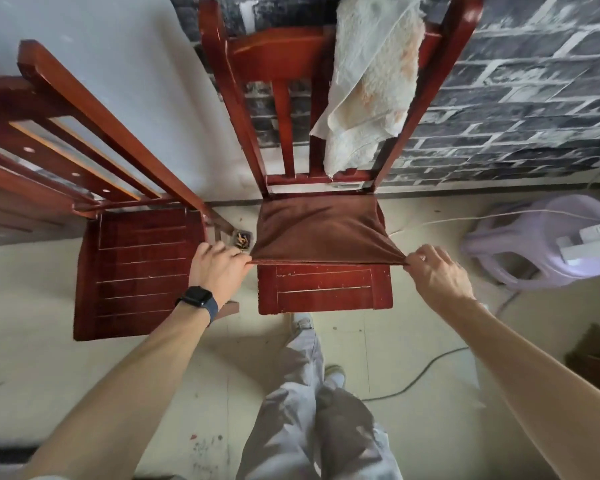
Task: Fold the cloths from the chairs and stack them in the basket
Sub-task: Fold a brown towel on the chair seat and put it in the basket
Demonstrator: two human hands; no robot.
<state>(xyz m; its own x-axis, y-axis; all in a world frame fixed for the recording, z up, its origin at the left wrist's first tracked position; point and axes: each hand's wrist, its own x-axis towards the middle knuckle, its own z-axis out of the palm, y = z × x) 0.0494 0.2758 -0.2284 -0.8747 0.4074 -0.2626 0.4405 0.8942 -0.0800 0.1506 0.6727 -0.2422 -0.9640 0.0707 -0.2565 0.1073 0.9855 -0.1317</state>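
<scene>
A brown cloth point(321, 230) lies spread over the back part of the middle chair's seat point(324, 292). My left hand point(219, 268) pinches its near left corner and my right hand point(437, 271) pinches its near right corner, so the near edge is stretched taut between them. A cream fluffy cloth point(368, 81) with orange stains hangs over the right side of that chair's backrest. The basket is not in view.
A second red wooden chair point(136, 271) stands to the left with a bare seat. A lilac plastic stool point(534, 244) with a white device on it sits at the right, and a cable point(423, 372) runs across the floor. A brick-patterned wall lies behind.
</scene>
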